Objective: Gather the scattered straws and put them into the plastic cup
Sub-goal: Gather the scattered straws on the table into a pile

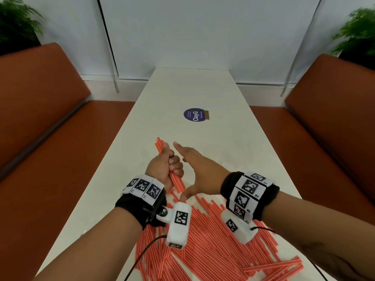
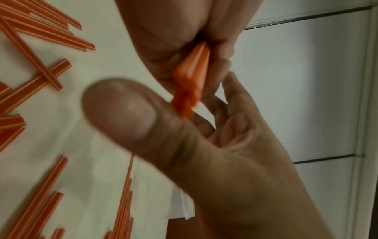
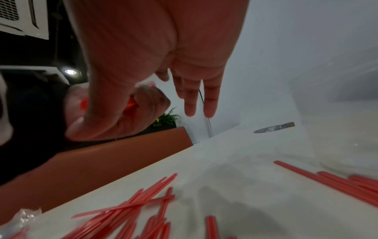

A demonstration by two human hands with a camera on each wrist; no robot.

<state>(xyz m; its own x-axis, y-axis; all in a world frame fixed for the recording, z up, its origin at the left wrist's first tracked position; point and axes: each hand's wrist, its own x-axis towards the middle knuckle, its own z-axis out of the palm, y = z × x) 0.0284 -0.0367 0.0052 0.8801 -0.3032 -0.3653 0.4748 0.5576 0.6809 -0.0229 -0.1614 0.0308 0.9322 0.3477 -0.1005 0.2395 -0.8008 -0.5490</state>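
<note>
My left hand (image 1: pixel 171 162) grips a bundle of orange-and-white striped straws (image 1: pixel 177 182), held aslant above the table; the bundle's far end (image 1: pixel 159 145) sticks out past the thumb. My right hand (image 1: pixel 199 167) is beside it, fingers straight, thumb spread near the bundle's lower end. In the left wrist view the held straws (image 2: pixel 191 77) show in the fist, with the right thumb (image 2: pixel 122 110) close below. A big heap of loose straws (image 1: pixel 205 252) lies under my wrists. The clear plastic cup (image 3: pixel 337 129) stands at the right of the right wrist view.
The long white table (image 1: pixel 203 94) carries a round purple sticker (image 1: pixel 194 115) farther out. Orange benches (image 1: pixel 44 122) run along both sides, with plants in the far corners. A crumpled clear wrapper (image 3: pixel 24 215) lies by the table's left edge.
</note>
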